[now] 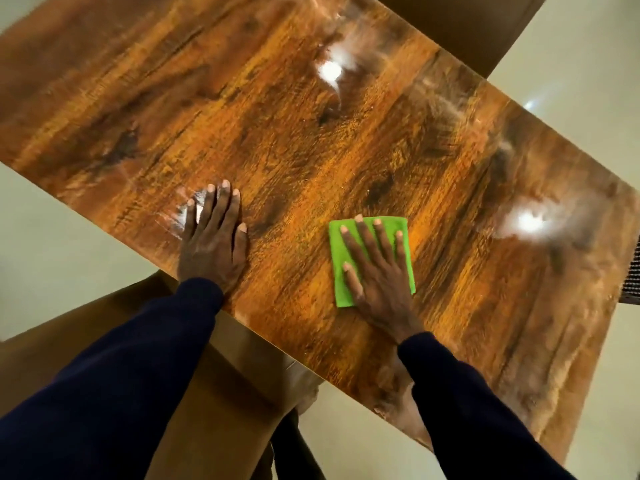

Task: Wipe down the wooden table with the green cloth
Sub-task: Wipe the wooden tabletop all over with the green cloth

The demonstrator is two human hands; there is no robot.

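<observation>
The glossy wooden table point(277, 126) runs diagonally across the head view, its top streaked with lamp reflections. A folded bright green cloth point(337, 258) lies flat on it near the front edge. My right hand point(377, 271) presses down on the cloth with straight, spread fingers, covering most of its right side. My left hand point(211, 237) rests flat on the bare wood to the left, fingers straight, close to the table's near edge. Both arms wear dark blue sleeves.
A brown chair point(104, 327) stands under my left arm at the table's near edge. Another brown chair back point(460, 22) stands beyond the far edge. A dark woven seat edge point(632, 271) shows at the right. Pale floor surrounds the table.
</observation>
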